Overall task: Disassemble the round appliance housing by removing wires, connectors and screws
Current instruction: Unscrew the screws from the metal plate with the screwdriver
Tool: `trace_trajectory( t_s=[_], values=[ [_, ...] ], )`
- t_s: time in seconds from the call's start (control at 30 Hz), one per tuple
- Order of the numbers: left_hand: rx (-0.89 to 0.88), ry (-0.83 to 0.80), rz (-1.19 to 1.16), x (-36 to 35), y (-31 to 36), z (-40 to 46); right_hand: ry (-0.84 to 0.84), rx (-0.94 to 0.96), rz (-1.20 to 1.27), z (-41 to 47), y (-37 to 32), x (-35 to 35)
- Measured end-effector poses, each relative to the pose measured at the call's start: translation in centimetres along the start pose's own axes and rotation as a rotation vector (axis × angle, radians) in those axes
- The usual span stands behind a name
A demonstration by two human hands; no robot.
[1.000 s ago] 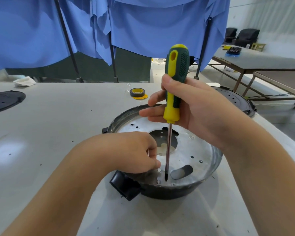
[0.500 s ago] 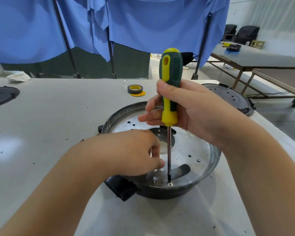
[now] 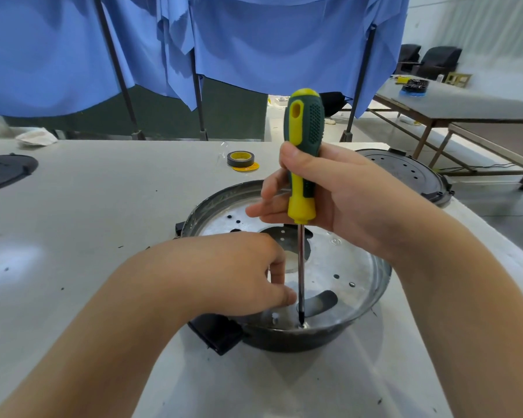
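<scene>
The right hand [image 3: 338,200] is curled around the handle of a screwdriver [image 3: 303,158], thumb on top, and holds it upright. The shaft goes straight down from this hand, and its tip sits on a screw [image 3: 301,326] at the near edge of the housing [image 3: 372,279]. The left hand [image 3: 224,276] lies just left of the shaft, inside the housing, with fingers curled; I cannot tell if they hold something. A small stud [image 3: 274,315] stands below its fingertips. The housing is under both hands, on the tabletop [image 3: 103,206]. Beyond the right hand lies a tape roll [image 3: 241,159], and to its right a dark lid [image 3: 405,173]. Far left of the left hand is a black disc [image 3: 3,173].
</scene>
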State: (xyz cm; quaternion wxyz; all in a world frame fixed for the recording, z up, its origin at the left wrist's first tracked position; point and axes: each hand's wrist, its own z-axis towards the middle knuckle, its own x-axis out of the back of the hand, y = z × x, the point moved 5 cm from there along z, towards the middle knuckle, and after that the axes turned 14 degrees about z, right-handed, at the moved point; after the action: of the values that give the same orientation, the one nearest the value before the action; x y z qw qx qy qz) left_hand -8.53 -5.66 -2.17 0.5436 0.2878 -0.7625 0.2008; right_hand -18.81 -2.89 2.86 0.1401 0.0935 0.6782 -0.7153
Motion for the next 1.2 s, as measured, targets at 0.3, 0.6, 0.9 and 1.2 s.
trace_trajectory(
  t_s=[0.3, 0.6, 0.9, 1.2],
  values=[
    [-0.012, -0.016, -0.010, 0.1, 0.1, 0.0, -0.032, 0.031, -0.248, -0.4, -0.3, 0.7],
    [-0.011, -0.025, -0.033, 0.1, 0.2, -0.1, -0.180, 0.112, -0.351, -1.7, -1.9, 0.9],
    [-0.133, 0.025, -0.221, 1.8, -0.2, -0.9, -0.169, 0.119, -0.361, -2.6, -2.9, 0.9],
    [-0.397, 0.132, -0.678, 3.4, -0.6, -1.7, -0.072, 0.144, -0.582, -2.4, -3.1, 0.6]
  ],
)
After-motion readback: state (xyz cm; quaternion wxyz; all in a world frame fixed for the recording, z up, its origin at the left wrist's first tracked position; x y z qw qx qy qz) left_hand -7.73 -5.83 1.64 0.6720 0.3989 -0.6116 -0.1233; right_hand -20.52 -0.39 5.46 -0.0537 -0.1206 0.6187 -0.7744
